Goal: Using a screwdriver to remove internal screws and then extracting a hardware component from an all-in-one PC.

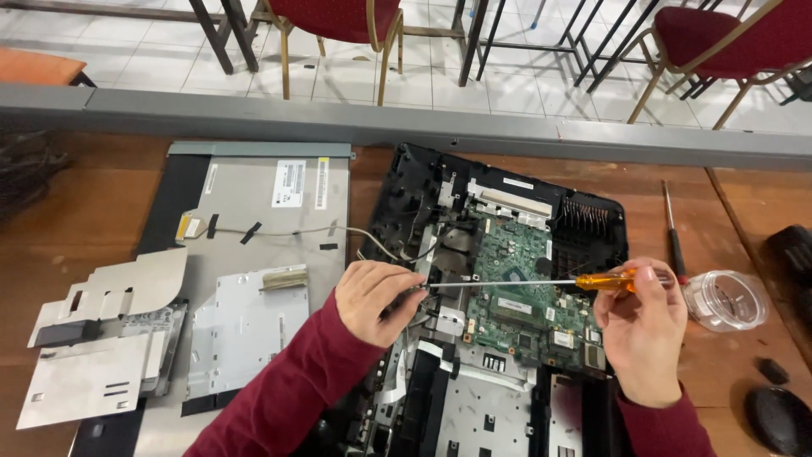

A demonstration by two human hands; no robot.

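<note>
left hand: the left hand (376,298) is curled nearly into a fist, fingers pinched round the tip end of the screwdriver shaft, right at the left edge of the green board. dark red sleeve runs down to the bottom of the shot.
right hand: the right hand (644,326) is closed on the orange handle, thumb and fingers wrapped round it, palm side down toward the case. same red sleeve.
screwdriver: the orange-handled screwdriver (541,283) lies almost level between both hands, metal shaft stretched across the top of the board, handle on the right.
motherboard: the green motherboard (516,279) sits inside the open black computer case (584,224), about mid-frame, with silver metal plates below it.
screen panel: a grey lcd panel (254,199) lies face down on the desk (85,220) left of the case, thin cable taped across its back.
metal shields: a couple of loose silver shield plates (101,338) piled at the far left, well apart from the hands.
other bits: a second, thinner screwdriver (672,228) lies on the desk right of the case, with a small clear plastic tub (726,299) just beside the right hand. a black mouse (778,419) sits in the bottom right corner.
background: red chairs (338,17) on a tiled floor past the desk edge.
</note>
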